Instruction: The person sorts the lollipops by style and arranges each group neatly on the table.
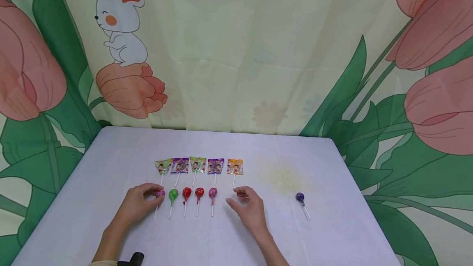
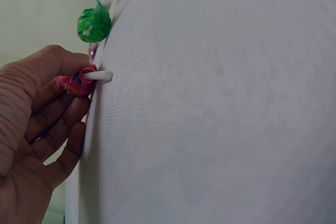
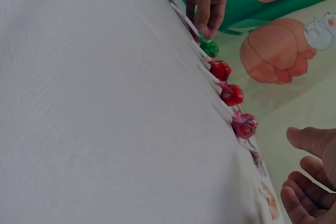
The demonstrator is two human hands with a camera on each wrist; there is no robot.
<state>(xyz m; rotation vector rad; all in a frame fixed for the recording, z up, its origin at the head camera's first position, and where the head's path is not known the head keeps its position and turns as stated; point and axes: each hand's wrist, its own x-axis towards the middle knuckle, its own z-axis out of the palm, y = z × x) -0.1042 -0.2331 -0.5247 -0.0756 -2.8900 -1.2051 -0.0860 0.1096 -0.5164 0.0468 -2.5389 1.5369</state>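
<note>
My left hand (image 1: 139, 203) pinches the head of a pink lollipop (image 2: 80, 81) between thumb and fingers, at the left end of the front row. Its white stick points toward me. Beside it in that row lie a green lollipop (image 1: 173, 195), two red lollipops (image 1: 187, 192) and another pink lollipop (image 1: 212, 193). My right hand (image 1: 251, 210) hovers to the right of the row, fingers bent loosely, thumb apart, nothing between them. The right wrist view shows this hand (image 3: 312, 174) at the right edge, apart from the nearest pink lollipop (image 3: 244, 125).
Behind lies a row of flat-wrapped lollipops, among them a purple one (image 1: 180, 166) and an orange one (image 1: 235, 166). A dark purple lollipop (image 1: 300, 197) sits alone on the right. The white-covered table (image 1: 332, 233) ends at a patterned curtain (image 1: 229, 52).
</note>
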